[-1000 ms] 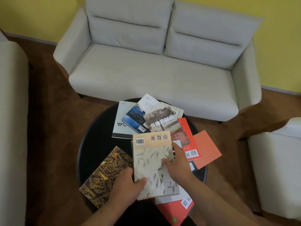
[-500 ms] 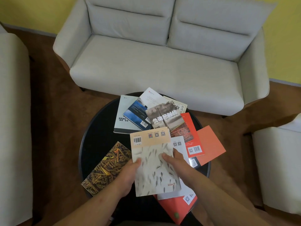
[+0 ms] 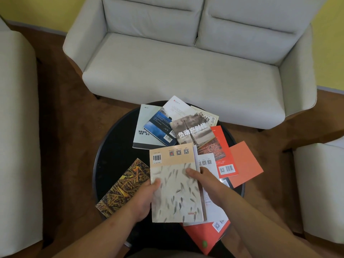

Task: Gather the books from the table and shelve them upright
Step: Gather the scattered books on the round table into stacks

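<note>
- Left grip (image 3: pixel 143 198), right grip (image 3: pixel 208 183): each pinches an edge of the fish-cover book (image 3: pixel 176 194), thumbs on top.
- Location: near side of table (image 3: pixel 115 155), over other books (image 3: pixel 191 131).
- Handling: lift yours level, dragging nothing.

You could read 负动产时代 on the grey book (image 3: pixel 193 131), 鲁迅 on the cream book (image 3: pixel 211 118); your fish-patterned book (image 3: pixel 175 190) bore a barcode (image 3: pixel 157 158).

Fingers of the left hand (image 3: pixel 142 199) lie hidden under the fish-patterned book (image 3: pixel 176 187), which covers most of what seems a white book (image 3: pixel 214 211); both forearms (image 3: pixel 104 232) leave the bottom edge
</note>
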Tool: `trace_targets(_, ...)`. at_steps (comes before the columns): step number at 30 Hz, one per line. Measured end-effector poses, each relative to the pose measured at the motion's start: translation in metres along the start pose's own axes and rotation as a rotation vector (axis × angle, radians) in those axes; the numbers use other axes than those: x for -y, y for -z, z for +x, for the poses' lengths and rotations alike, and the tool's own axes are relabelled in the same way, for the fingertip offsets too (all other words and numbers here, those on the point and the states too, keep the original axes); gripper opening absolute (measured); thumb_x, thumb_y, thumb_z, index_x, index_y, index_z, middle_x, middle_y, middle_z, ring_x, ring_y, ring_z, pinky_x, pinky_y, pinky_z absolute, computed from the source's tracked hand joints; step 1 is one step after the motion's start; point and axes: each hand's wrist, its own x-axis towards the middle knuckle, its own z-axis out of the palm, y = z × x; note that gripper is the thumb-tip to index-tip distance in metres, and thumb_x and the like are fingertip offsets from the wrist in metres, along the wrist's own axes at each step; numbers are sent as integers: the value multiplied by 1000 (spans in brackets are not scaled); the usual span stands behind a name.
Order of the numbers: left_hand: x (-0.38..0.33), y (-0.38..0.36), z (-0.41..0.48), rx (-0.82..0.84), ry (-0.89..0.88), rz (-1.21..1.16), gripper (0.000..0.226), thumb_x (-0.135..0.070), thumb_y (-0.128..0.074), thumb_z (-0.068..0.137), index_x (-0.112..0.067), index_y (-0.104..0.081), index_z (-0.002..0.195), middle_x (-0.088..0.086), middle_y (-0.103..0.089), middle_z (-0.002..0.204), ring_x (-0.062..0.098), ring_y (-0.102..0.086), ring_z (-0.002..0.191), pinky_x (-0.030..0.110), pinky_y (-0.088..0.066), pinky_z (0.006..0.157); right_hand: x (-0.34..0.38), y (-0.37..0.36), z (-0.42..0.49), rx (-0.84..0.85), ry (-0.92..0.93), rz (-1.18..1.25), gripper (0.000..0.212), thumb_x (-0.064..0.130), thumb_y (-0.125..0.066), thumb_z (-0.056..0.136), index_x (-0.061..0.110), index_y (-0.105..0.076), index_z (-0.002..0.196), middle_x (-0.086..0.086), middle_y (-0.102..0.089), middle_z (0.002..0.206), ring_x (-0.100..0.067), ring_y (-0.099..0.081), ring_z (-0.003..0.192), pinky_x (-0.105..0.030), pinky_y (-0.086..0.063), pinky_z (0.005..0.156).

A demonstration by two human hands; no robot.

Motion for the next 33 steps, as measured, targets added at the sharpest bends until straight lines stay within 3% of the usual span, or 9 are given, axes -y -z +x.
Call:
trace_targets(6, -11, -3, -12, -22, -96, 279, 27, -29, -46, 104, -19, -68, 114, 2, -75, 111, 20, -71, 102, 37, -56, 87, -18, -1, 3, -28, 11, 60, 76, 39, -85, 65, 15, -54, 131, -10, -76, 117, -30, -76, 101, -52, -59, 95)
trace_targets(8, -17, 19, -14, -208, -254, 491, 21, -32, -48, 103, -22, -67, 105, -5, -69, 107, 9, -65, 97, 24, -51, 76, -20, 1, 4, -28, 15, 86, 70, 35, -83, 69, 16, -55, 130, -10, -76, 116, -31, -76, 101, -56, -57, 97)
trace_targets(10, -19, 57, -13, -530, -386, 858, 24, -41, -52, 96, -25, -63, 111, -3, -63, 109, 17, -61, 105, 30, -51, 85, -22, 2, 4, -21, 13, 93, 72, 36, -83, 70, 17, -54, 132, -9, -76, 118, -32, -76, 102, -56, -57, 97)
trace_targets(15, -17, 111, -20, -608, -9, 1235, 51, -58, -56, 90, -17, -50, 119, 8, -53, 118, 33, -52, 114, 48, -49, 95, -24, 2, 1, 15, 44, 124, 70, 32, -82, 75, 16, -52, 136, -11, -75, 121, -34, -74, 107, -56, -55, 99)
trace_targets(18, -26, 116, -20, -543, 72, 1106, 55, -61, -65, 82, -18, -50, 112, 8, -56, 115, 30, -58, 106, 47, -53, 90, -23, -1, 0, -8, 40, 132, 69, 33, -81, 74, 16, -54, 135, -11, -76, 120, -36, -74, 107, -58, -54, 100)
trace_targets(23, -29, 125, -28, -253, 147, 719, 75, -37, -67, 93, -6, -32, 151, 15, -44, 149, 33, -46, 134, 37, -43, 98, -15, 0, -2, -11, 23, 89, 67, 35, -80, 74, 13, -59, 133, -15, -75, 120, -39, -72, 109, -62, -51, 103)
trace_targets(26, -25, 132, -48, -156, 76, 508, 43, -26, -64, 95, -14, -49, 133, 10, -61, 127, 26, -62, 111, 38, -50, 90, -5, -7, -5, 15, 22, 59, 56, 31, -74, 78, 7, -66, 128, -19, -75, 118, -43, -71, 109, -63, -48, 106)
trace_targets(28, -22, 143, -63, -233, -61, 471, 13, -23, -64, 94, -21, -58, 105, 7, -69, 105, 22, -68, 93, 43, -54, 86, 0, -19, -5, 25, 17, 52, 54, 32, -71, 79, 4, -67, 125, -21, -75, 116, -43, -71, 109, -61, -49, 105)
trace_targets(33, -14, 193, -96, -511, -262, 80, 26, -24, -65, 94, -14, -60, 118, 15, -74, 108, 32, -75, 87, 46, -60, 74, 4, -78, 8, 79, -43, 21, 52, 32, -74, 83, 3, -66, 126, -21, -75, 116, -40, -73, 107, -54, -55, 100)
